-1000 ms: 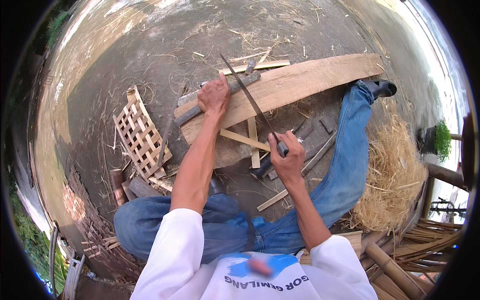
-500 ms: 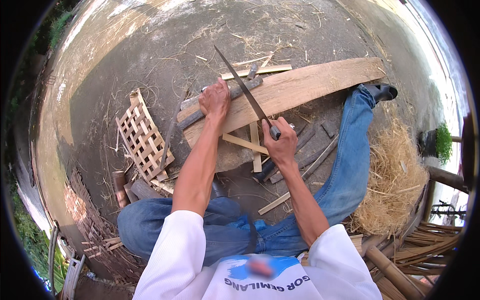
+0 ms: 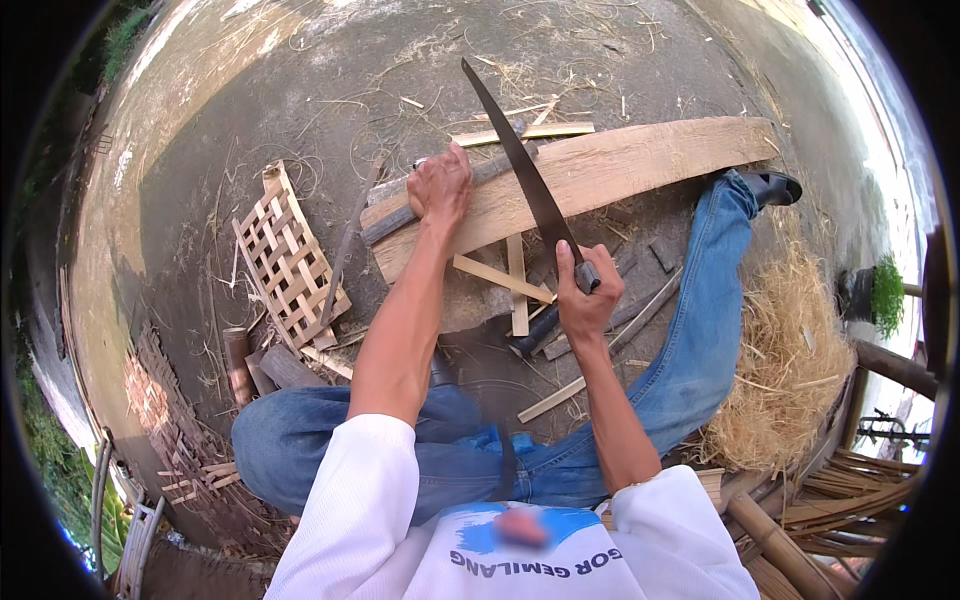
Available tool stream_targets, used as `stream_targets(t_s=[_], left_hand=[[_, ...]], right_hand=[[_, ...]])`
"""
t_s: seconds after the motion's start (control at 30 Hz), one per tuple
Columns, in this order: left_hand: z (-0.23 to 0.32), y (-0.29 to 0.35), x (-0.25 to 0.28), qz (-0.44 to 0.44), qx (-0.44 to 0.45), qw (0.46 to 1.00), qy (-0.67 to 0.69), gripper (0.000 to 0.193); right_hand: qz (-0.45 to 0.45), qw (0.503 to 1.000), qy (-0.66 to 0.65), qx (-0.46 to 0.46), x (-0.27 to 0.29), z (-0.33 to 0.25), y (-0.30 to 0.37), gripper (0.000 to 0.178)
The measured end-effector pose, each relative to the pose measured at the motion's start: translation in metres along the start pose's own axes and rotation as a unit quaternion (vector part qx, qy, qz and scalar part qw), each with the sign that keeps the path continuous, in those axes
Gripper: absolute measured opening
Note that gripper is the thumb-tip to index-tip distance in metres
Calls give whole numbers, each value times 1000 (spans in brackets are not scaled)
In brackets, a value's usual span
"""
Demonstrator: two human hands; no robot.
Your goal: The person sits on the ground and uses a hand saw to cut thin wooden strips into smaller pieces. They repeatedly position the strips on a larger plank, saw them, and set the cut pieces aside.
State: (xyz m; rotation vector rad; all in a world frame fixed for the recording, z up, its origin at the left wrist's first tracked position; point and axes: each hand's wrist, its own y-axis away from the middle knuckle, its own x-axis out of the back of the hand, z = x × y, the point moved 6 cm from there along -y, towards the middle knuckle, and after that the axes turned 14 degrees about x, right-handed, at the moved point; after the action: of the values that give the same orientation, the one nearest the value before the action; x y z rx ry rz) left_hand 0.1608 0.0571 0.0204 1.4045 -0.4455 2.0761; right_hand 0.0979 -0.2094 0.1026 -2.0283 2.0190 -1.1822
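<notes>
My left hand point(image 3: 440, 187) is closed around a dark grey stick point(image 3: 400, 222), pressing it down on a long pale wooden board point(image 3: 620, 165). In my right hand point(image 3: 588, 300) is the handle of a handsaw point(image 3: 535, 185), with the thumb lying along its side. The long dark blade points away from me and crosses the stick near its right end. Whether the teeth touch the stick, I cannot tell. The board slants up to the right, its far end close to my right boot point(image 3: 770, 187).
A woven bamboo panel point(image 3: 290, 260) lies at the left. Flat pale strips point(image 3: 516, 285) and dark sticks point(image 3: 625, 310) are scattered under and beside the board. A heap of straw-like shavings point(image 3: 790, 360) is right of my leg. Short log pieces point(image 3: 288, 368) lie near my left knee.
The saw has shifted right, its tip now farther away and its blade more upright in view. My right hand moved slightly right and nearer. My left hand keeps its hold on the stick.
</notes>
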Motion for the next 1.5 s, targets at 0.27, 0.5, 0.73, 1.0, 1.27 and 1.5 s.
stream_targets(t_s=[0.27,0.5,0.73,1.0,1.27,1.5], left_hand=[[7,27,27,84,-291,953,27,47],[6,38,47,30,-279,955,97,41],[64,108,78,-108,-300,923,214,46],[72,171,73,-150,-323,883,306,44],[39,191,54,-195,-270,913,236,43],[46,200,42,-210,-260,917,219,41]], right_hand=[[78,975,199,-54,81,17,81,24],[-154,957,244,1,32,22,97,59],[18,947,-211,-242,31,54,0,49],[50,678,-576,-453,15,77,8,24],[-23,945,-227,-236,38,55,8,18],[-49,997,-15,-64,56,39,0,30]])
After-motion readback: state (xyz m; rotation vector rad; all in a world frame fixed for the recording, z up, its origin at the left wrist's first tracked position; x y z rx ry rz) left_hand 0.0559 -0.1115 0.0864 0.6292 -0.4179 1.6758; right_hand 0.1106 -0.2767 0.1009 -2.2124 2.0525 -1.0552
